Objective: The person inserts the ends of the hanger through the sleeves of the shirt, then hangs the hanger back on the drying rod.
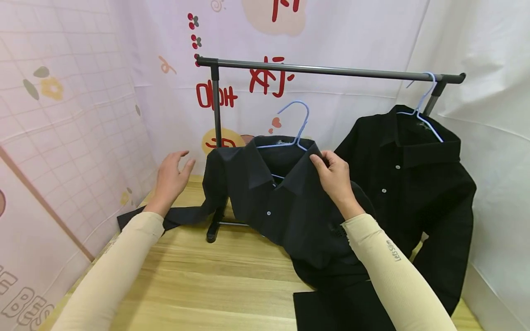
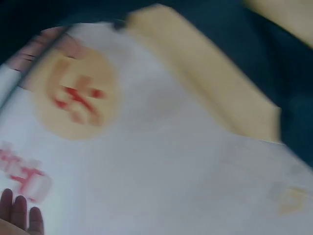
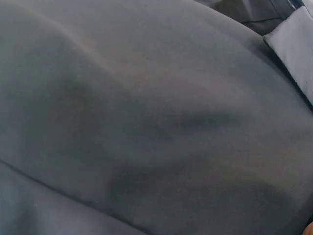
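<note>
We see the black shirt (image 1: 285, 207) in front of the rack (image 1: 217, 105), its blue hanger (image 1: 298, 137) seated in the neck, and the relation that counts most, we judge, is between hook (image 1: 308, 115) and rail (image 1: 331, 71): the hook shows below the rail, unattached, its tip pointing left. The right hand (image 1: 335, 177) is the nearer one, pinching the cloth beside the collar (image 1: 258, 168) between thumb and fingers, with the hook above it and to its left. The left hand (image 1: 170, 177) is empty, thumb and fingers spread apart, well clear of the shirt's body, which lies to its right. The shoulder line runs across from left to right, sloping down towards the right hand, while one shirt sleeve (image 1: 184, 216) trails left behind the left forearm. The shirt's lower part slumps to the right towards the wood-grained table (image 1: 198, 271). On the right, a second black shirt (image 1: 439, 202) hangs from the rail on another blue hanger (image 1: 424, 94). A pale printed cloth (image 1: 352, 27) backs the rack, and a checked one (image 1: 83, 161) closes off the left side.
</note>
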Demonstrator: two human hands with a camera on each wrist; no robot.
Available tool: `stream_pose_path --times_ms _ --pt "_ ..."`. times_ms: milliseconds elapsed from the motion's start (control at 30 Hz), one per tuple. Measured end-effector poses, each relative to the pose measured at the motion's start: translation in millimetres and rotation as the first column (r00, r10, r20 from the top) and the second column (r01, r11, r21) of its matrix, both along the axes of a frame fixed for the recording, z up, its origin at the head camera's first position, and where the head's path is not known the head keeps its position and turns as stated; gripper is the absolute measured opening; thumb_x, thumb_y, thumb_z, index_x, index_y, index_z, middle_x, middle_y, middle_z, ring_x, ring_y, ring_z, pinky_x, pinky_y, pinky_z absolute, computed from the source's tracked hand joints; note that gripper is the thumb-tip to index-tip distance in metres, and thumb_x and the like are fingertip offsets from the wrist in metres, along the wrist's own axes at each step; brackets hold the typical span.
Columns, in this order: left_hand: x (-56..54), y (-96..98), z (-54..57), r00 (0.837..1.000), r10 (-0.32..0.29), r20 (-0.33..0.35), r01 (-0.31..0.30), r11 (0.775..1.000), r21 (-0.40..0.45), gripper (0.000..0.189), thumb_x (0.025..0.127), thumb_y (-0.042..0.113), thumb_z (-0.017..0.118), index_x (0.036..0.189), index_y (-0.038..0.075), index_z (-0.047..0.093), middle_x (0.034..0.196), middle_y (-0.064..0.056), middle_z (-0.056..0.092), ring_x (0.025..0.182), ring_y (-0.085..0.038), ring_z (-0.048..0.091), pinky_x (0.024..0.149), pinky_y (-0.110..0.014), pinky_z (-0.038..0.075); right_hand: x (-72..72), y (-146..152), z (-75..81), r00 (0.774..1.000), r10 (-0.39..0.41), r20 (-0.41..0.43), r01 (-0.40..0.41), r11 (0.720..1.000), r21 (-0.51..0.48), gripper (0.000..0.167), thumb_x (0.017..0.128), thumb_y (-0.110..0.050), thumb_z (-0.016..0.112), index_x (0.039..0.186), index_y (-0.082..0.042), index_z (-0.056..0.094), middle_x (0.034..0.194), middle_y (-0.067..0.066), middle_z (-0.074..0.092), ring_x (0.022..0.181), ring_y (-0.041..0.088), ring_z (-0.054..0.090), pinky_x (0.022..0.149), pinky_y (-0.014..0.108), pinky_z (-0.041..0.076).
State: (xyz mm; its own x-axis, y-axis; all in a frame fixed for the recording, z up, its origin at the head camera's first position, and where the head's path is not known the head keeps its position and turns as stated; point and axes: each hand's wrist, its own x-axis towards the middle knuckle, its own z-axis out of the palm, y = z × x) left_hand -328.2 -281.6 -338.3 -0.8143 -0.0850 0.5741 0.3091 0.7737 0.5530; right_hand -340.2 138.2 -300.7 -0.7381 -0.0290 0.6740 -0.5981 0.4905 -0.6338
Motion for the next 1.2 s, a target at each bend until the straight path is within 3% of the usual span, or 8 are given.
stream_pose_path --times_ms 133,233,433,600,767,900,1033,1200 --pt "-0.1 34.8 19.5 0.981 -0.185 0.05 0.186 0.983 -0.009 0.054 0.1 0.036 0.061 0.143 0.006 0.051 0.142 -0.018 0.05 0.133 -0.038 0.041 0.11 -0.056 0.03 1.9 -8.2 -7.5 0.998 0.058 0.006 -0.058 0.997 0.047 0.025 0.098 -0.025 0.065 0.092 -0.001 0.067 0.08 0.01 0.062 0.071 0.02 0.055 0.063 0.025 0.043" --pt "1.4 43.8 23.6 0.935 -0.295 0.195 0.285 0.955 0.079 0.048 0.098 0.041 0.063 0.133 0.008 0.061 0.128 -0.014 0.061 0.118 -0.033 0.053 0.101 -0.051 0.041 3.8 -9.9 -11.0 0.997 0.071 0.018 -0.072 0.996 0.051 0.023 0.098 -0.023 0.066 0.091 -0.001 0.067 0.08 0.01 0.061 0.071 0.021 0.055 0.062 0.025 0.042" --pt "3.7 37.0 14.5 0.855 -0.444 0.268 0.315 0.856 0.41 0.036 0.099 0.037 0.062 0.099 0.003 0.074 0.081 -0.003 0.065 0.08 -0.021 0.06 0.07 -0.032 0.05 2.8 -3.8 -18.6 0.997 0.04 0.072 -0.043 0.999 0.034 0.027 0.099 -0.028 0.064 0.092 -0.002 0.067 0.082 0.011 0.061 0.073 0.021 0.053 0.063 0.026 0.041" --pt "3.2 37.1 8.5 0.888 -0.359 0.286 0.262 0.909 0.324 0.057 0.099 0.052 0.053 0.083 0.0 0.071 0.082 -0.009 0.065 0.085 -0.026 0.062 0.074 -0.037 0.051 1.6 -0.5 -28.9 0.991 0.029 0.128 -0.035 0.998 0.047 0.03 0.099 -0.033 0.062 0.092 -0.004 0.066 0.081 0.009 0.059 0.074 0.021 0.053 0.065 0.032 0.042" --pt "2.9 46.1 8.1 0.909 -0.23 0.347 0.215 0.973 0.083 0.07 0.101 0.061 0.038 0.128 0.003 0.066 0.134 -0.019 0.059 0.129 -0.036 0.05 0.108 -0.053 0.036 2.7 -4.4 -39.3 0.989 0.048 0.139 -0.057 0.997 0.056 0.028 0.099 -0.03 0.062 0.089 -0.005 0.065 0.078 0.009 0.057 0.072 0.022 0.053 0.065 0.035 0.043" --pt "4.6 67.0 11.4 0.931 -0.305 0.199 0.333 0.935 -0.126 0.046 0.102 0.041 0.055 0.131 0.007 0.064 0.128 -0.016 0.064 0.12 -0.035 0.056 0.105 -0.051 0.038 4.0 -15.5 -43.4 0.989 0.079 0.126 -0.088 0.994 0.069 0.026 0.1 -0.029 0.062 0.087 -0.006 0.063 0.077 0.008 0.055 0.071 0.022 0.052 0.065 0.036 0.042" --pt "6.2 88.3 13.9 0.911 -0.407 0.061 0.411 0.893 -0.185 0.019 0.097 0.02 0.066 0.111 0.009 0.072 0.105 -0.01 0.071 0.097 -0.027 0.063 0.089 -0.045 0.047 6.7 -28.9 -45.3 0.99 0.096 0.107 -0.106 0.99 0.09 0.025 0.099 -0.028 0.062 0.087 -0.007 0.063 0.074 0.005 0.055 0.068 0.021 0.053 0.062 0.036 0.042" --pt "6.2 92.0 13.0 0.927 -0.368 0.076 0.376 0.913 -0.16 0.021 0.098 0.02 0.065 0.113 0.008 0.072 0.107 -0.01 0.071 0.096 -0.027 0.065 0.084 -0.045 0.05 13.2 -36.1 -41.7 0.981 0.099 0.167 -0.121 0.984 0.13 0.025 0.098 -0.03 0.063 0.089 -0.007 0.064 0.075 0.006 0.057 0.069 0.023 0.054 0.063 0.037 0.043"
